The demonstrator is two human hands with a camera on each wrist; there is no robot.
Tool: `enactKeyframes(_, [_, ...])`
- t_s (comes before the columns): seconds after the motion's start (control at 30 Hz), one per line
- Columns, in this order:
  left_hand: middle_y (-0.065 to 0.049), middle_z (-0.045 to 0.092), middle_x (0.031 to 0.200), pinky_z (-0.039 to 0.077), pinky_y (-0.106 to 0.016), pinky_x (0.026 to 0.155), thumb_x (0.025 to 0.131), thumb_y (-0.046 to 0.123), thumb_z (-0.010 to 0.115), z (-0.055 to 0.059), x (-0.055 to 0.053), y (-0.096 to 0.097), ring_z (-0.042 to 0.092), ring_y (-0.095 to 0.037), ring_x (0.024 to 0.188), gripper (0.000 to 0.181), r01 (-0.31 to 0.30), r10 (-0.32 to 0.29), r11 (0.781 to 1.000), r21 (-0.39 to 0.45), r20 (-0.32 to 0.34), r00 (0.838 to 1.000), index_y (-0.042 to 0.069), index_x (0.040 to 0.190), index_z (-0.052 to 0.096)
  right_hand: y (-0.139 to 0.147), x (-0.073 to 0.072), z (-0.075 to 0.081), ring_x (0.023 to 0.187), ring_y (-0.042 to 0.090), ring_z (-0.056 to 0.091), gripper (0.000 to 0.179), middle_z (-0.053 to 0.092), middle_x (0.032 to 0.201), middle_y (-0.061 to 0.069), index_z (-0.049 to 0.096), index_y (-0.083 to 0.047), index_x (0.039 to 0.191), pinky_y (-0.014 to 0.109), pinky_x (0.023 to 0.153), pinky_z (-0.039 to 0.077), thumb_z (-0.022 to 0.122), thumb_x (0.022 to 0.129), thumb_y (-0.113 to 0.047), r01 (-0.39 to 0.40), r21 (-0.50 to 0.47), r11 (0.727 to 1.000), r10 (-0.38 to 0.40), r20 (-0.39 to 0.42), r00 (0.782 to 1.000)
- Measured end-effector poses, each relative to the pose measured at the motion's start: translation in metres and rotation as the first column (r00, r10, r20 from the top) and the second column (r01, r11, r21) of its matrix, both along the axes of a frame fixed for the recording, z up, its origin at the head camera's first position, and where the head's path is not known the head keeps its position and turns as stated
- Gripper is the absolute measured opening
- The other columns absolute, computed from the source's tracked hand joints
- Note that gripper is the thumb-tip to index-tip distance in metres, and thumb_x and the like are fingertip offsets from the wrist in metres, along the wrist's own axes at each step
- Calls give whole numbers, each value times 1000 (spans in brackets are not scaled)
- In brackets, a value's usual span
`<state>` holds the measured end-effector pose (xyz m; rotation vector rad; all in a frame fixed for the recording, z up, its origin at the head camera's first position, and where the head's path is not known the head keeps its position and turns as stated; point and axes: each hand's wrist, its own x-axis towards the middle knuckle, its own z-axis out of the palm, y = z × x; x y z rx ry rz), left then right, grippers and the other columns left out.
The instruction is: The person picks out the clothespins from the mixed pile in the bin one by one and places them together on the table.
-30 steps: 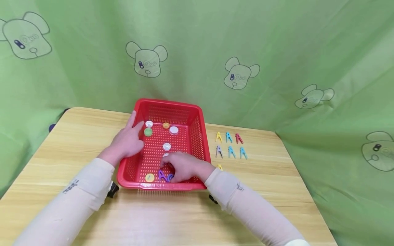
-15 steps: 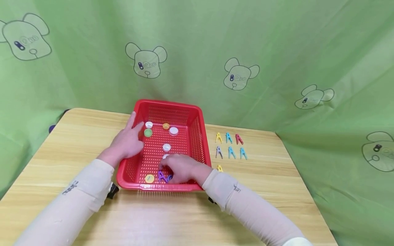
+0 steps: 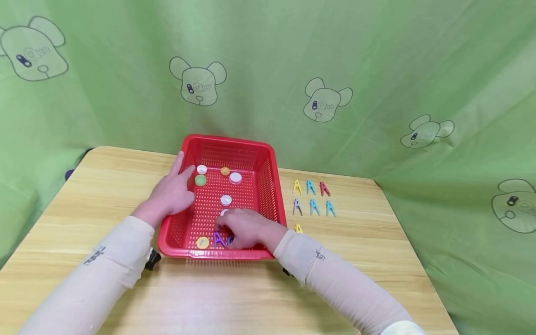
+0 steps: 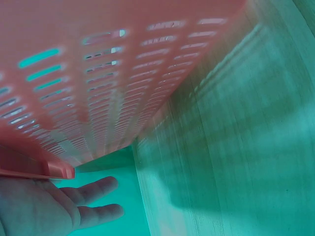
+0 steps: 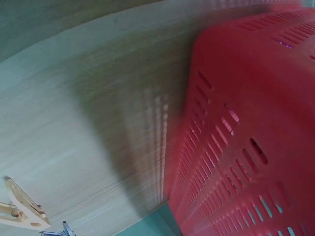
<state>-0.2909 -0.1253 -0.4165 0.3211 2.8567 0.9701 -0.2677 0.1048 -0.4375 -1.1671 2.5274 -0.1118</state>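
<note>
My left hand (image 3: pixel 170 193) rests over the left rim of a red plastic basket (image 3: pixel 268 186), index finger and thumb stretched out. Two straight fingers of it also show past the rim in the left wrist view. Inside the basket, near its front, my right hand (image 3: pixel 246 227) reaches down with bent fingers. A purple clothespin (image 3: pixel 219 239) lies right at its index fingertip. Close by the thumb, a small blue round piece (image 3: pixel 230 240) is mostly covered. I cannot tell whether the fingers pinch either one. A yellow cap (image 3: pixel 203 242) lies left of the clothespin, and a white cap (image 3: pixel 224 212) is partly hidden behind the hand.
Further back in the basket lie a green cap (image 3: pixel 200 180), an orange cap (image 3: pixel 224 171) and several white caps (image 3: pixel 226 200). Right of the basket, several clothespins stand in rows on the wooden table (image 3: pixel 368 232), among them a red one (image 3: pixel 324 188). A green curtain (image 3: pixel 268 51) hangs behind.
My right hand has shifted slightly left toward the purple clothespin, and less of the blue piece shows. The left hand and the basket stay put.
</note>
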Motion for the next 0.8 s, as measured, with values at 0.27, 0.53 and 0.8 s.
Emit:
enactKeyframes(0.27, [-6, -23, 164, 54, -55, 86, 86, 6, 59, -2, -1, -2, 49, -51, 122, 79, 6, -6, 1000, -19, -23, 1000, -1, 157, 24, -1, 0, 2, 86, 5, 54, 49, 62, 98, -12, 68, -22, 117, 26, 79, 49, 86, 76, -41, -15, 22, 1000, 15, -24, 1000])
enactKeyframes(0.53, [-9, -21, 164, 53, -55, 87, 86, 6, 59, -2, -1, -1, 49, -51, 123, 79, 9, -10, 999, -36, -32, 999, -2, 156, 24, 0, 1, 3, 87, 6, 54, 54, 63, 100, -12, 67, -20, 120, 26, 81, 50, 86, 75, -43, 0, 20, 1000, 1, -36, 999])
enactKeyframes(0.8, [-7, -21, 164, 56, -53, 83, 86, 6, 59, -1, 1, 0, 51, -50, 121, 78, 4, -5, 1000, -27, -19, 1000, -1, 156, 26, 3, 2, 7, 93, 5, 55, 56, 65, 111, -12, 67, -20, 125, 26, 87, 50, 86, 76, -38, 37, -42, 998, -38, -26, 999])
